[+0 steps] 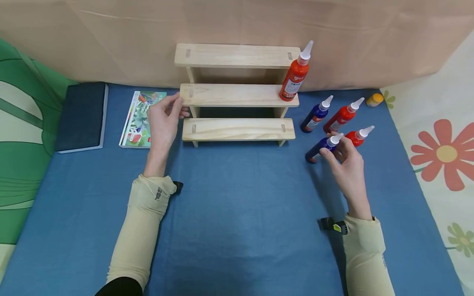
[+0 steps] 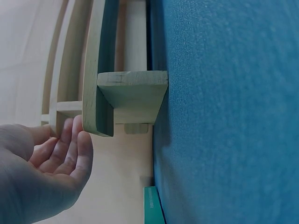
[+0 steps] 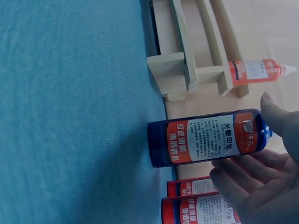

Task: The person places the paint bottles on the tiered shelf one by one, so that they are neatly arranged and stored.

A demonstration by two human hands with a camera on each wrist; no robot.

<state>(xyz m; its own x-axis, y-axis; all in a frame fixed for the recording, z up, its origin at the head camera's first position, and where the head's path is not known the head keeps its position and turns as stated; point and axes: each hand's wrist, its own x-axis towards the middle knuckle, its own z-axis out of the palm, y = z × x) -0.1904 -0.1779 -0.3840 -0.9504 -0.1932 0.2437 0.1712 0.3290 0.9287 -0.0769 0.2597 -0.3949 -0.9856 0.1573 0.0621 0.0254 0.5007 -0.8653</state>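
Head view: blue cloth [image 1: 237,213] covered the surface; three-step wooden rack [image 1: 237,92] stood near its far edge, centred.
Left hand [image 1: 163,121]: fingers relaxed and spread, tips at the left end of the rack's middle step. Left wrist view showed the fingers [image 2: 77,149] loosely bent just beside the rack's end [image 2: 133,95], nothing gripped.
Right hand [image 1: 344,158]: thumb and fingers closed round the neck of a blue bottle [image 1: 321,150], right of the rack, toward the cloth's right edge.
Blue bottle: upright on the cloth, white nozzle up. Right wrist view showed its base down on the cloth [image 3: 70,116] with the label [image 3: 205,140] facing the camera, thumb [image 3: 275,114] on one side and fingers [image 3: 243,179] on the other.
Orange bottle [image 1: 295,76]: upright on the middle step, right end.
Other bottles: second blue bottle [image 1: 314,117], red bottle [image 1: 342,117] and another red bottle [image 1: 358,137] stood close together just behind and beside the held one.
Small yellow jar [image 1: 375,100]: near the cloth's far right corner.
Booklet [image 1: 140,119]: flat on the cloth, left of the rack, just beside the left hand.
Dark pad [image 1: 82,117]: left of the booklet, at the cloth's left edge.
Sleeves: beige, both forearms.
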